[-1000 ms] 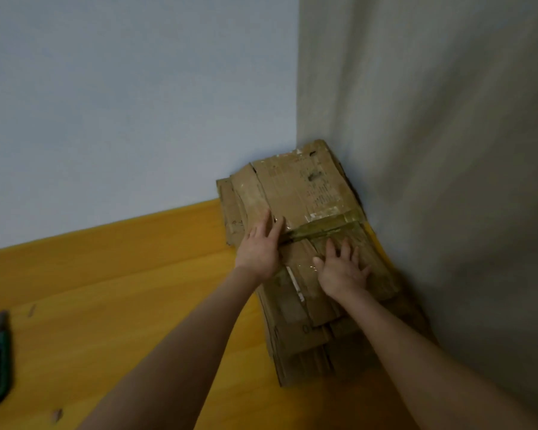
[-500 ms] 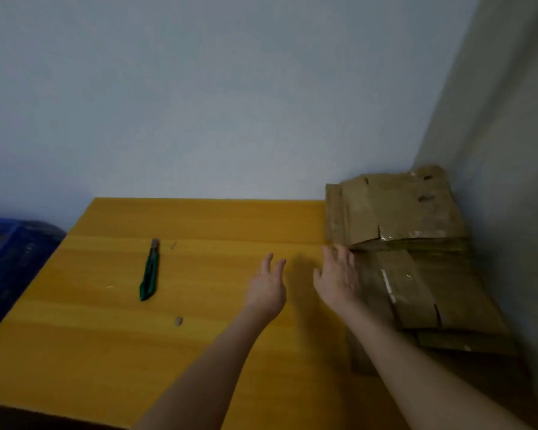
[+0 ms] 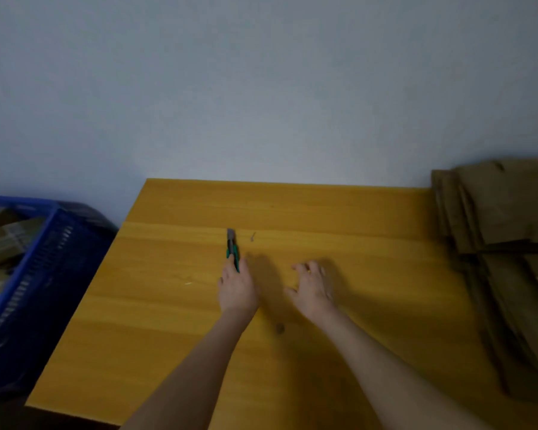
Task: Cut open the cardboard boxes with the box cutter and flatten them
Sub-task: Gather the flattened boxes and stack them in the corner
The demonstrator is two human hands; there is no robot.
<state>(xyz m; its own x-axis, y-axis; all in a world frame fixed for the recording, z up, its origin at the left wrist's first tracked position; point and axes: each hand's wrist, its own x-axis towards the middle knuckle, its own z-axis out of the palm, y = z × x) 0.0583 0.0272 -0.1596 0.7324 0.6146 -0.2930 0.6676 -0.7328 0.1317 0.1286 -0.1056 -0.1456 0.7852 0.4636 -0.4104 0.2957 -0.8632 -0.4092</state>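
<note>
A green box cutter lies on the yellow wooden table, its grey tip pointing at the wall. My left hand reaches onto its near end, and the fingers lie over the handle and hide that part. My right hand hovers just to the right over bare wood with its fingers loosely bent and nothing in it. A stack of flattened brown cardboard boxes lies at the table's right side, against the wall corner.
A blue plastic crate stands beside the table's left edge, with several cardboard boxes inside. Small scraps lie on the wood. A plain grey wall runs along the table's far edge.
Both hands left the flattened stack and moved left across the table. My left hand now lies on the box cutter. The view has swung left, bringing the blue crate into sight.
</note>
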